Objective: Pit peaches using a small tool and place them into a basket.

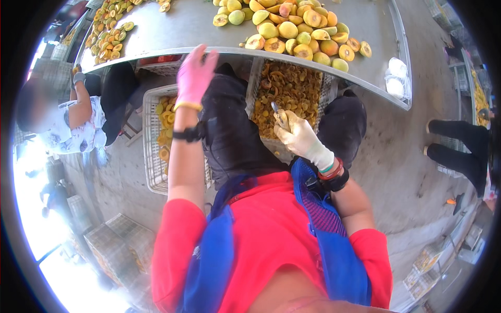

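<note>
My left hand (195, 78), in a pink glove, is raised at the near edge of the metal table (176, 29). Its fingers are spread and somewhat blurred, with nothing seen in them. My right hand (303, 137), in a soiled white glove, grips a small metal-tipped hand tool (274, 106) over my lap. Below it, between my knees, a plastic crate (254, 80) holds many brownish fruit pieces (291, 94). On the table ahead lies a heap of yellow-orange stone fruit (287, 30), probably peaches or apricots, some whole and some halved with stones showing.
A white plastic crate (150, 156) with hollowed fruit halves (164, 137) stands by my left leg. More halves (111, 43) lie at the table's left. A plastic bag with white contents (397, 78) sits at its right corner. One person (74, 117) works at left; another's legs (456, 150) show at right.
</note>
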Tool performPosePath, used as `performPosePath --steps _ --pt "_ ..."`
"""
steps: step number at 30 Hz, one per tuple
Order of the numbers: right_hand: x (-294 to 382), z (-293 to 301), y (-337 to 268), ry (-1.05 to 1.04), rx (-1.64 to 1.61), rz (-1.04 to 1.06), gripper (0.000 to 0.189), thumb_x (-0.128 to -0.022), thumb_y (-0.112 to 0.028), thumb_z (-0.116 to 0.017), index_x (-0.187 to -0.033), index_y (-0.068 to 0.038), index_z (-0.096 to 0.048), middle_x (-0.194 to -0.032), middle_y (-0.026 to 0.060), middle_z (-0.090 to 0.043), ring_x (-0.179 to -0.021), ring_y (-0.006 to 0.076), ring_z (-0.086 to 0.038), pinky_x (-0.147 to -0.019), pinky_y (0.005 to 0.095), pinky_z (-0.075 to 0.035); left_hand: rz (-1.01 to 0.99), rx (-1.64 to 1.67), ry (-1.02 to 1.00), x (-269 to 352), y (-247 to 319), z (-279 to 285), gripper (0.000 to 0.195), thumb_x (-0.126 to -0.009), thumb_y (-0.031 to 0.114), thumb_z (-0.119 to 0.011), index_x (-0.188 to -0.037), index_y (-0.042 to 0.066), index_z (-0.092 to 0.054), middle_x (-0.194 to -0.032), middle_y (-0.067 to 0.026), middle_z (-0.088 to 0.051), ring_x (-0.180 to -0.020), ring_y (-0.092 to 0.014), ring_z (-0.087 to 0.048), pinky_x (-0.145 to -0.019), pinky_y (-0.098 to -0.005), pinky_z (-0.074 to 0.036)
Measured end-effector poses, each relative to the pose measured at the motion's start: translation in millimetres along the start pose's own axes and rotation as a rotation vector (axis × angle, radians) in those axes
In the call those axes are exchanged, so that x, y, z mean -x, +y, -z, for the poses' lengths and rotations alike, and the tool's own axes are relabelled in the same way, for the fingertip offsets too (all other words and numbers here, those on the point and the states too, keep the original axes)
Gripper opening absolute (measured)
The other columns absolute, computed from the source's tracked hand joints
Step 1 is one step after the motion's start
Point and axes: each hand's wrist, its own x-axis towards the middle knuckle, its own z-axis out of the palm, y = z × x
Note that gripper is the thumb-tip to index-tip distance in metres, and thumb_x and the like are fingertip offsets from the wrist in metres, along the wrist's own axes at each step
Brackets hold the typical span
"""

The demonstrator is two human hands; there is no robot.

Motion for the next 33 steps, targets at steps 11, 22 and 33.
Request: performPosePath --steps 11,22,33 --pt "15.6 7.0 26.1 0.068 -0.172 0.028 0.009 -0.097 -0.005 -0.057 -0.106 -0.004 -0.057 -0.079 -0.0011 -0.055 -0.071 0.0068 -0.055 -0.059 0.0255 -0.047 -0.104 -0.635 -0.404 -106.7 8.9 -116.6 0.06 -0.078 0.054 -0.068 -0.121 0.013 -0.061 -0.108 -0.0171 -0.071 -0.105 -0.035 -0.067 -0.091 -0.044 -0.052" --pt "-4.5 2.5 28.6 0.198 0.166 0.162 0.009 -0.09 -0.006 -0.058 -0.084 0.001 -0.059 -0.082 0.0151 -0.054 -0.072 0.0222 -0.057 -0.061 0.0353 -0.047 0.014 0.716 -0.347 -48.6 28.2 -121.0 0.047 -0.086 0.013 -0.068 -0.128 -0.001 -0.052 -0.107 -0.0154 -0.063 -0.097 -0.019 -0.063 -0.084 -0.032 -0.053" --pt "-13.2 -6.1 2.5 0.208 -0.202 0.032 0.005 -0.092 -0.005 -0.054 -0.094 -0.006 -0.049 -0.057 -0.0006 -0.047 -0.038 0.0091 -0.044 -0.035 0.0244 -0.031 0.2 1.448 -0.618 72.4 22.2 -90.8 0.029 -0.092 0.016 -0.067 -0.114 0.005 -0.052 -0.104 -0.0141 -0.066 -0.087 -0.025 -0.068 -0.074 -0.0366 -0.057"
